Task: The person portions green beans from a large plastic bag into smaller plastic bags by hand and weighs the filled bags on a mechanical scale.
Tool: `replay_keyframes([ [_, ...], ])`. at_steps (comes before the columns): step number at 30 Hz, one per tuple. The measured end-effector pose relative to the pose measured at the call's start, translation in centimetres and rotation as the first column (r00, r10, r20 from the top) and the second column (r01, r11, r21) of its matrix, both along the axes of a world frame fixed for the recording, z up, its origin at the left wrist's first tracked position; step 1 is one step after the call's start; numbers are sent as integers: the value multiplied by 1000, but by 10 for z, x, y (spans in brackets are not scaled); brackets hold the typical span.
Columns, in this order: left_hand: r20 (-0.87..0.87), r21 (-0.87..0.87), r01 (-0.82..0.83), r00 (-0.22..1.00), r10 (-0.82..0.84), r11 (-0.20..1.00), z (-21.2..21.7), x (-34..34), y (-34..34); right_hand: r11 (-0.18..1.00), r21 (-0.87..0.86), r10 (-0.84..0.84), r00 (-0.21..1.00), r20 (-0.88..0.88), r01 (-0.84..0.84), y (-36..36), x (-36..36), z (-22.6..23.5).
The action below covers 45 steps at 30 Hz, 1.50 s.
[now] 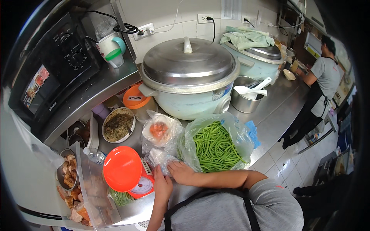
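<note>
Both hands are at a small clear plastic bag on the steel counter, just right of the orange kitchen scale. My left hand pinches its near edge. From the right, my right hand reaches across with its fingers curled onto the same plastic; the fingertips are partly hidden in it. Beside my right forearm stands a large open plastic bag full of green beans. Behind the small bag lies a stack of plastic bags with an orange patch. The scale carries a round orange pan.
A big rice cooker stands behind, with a second cooker and a steel pot of ladles to its right. A clear bin with meat pieces is left, near a bagged bean portion. A co-worker stands far right.
</note>
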<state>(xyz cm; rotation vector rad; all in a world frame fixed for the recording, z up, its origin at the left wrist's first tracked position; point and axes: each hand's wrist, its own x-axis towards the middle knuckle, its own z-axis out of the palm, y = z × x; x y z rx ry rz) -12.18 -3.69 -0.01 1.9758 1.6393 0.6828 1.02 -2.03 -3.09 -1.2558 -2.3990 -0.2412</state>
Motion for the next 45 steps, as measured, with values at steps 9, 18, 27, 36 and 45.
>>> replay_keyframes([
  [9,-89,-36,54,994,-57,998,11,13,-3,915,-402,54,998,44,-32,10,9,22],
  [18,5,97,74,997,-75,993,-28,14,20,896,-328,74,829,-555,-300,7,20,40],
  [27,-138,191,68,990,-42,979,-51,17,28,862,-245,107,632,-767,-443,-4,38,49],
  [36,-218,213,-57,970,105,975,-49,28,40,905,-184,-250,-128,-960,-383,-14,98,128],
  [45,689,-266,336,722,-65,903,82,22,26,921,-42,-233,-463,-855,-386,-16,153,141],
])
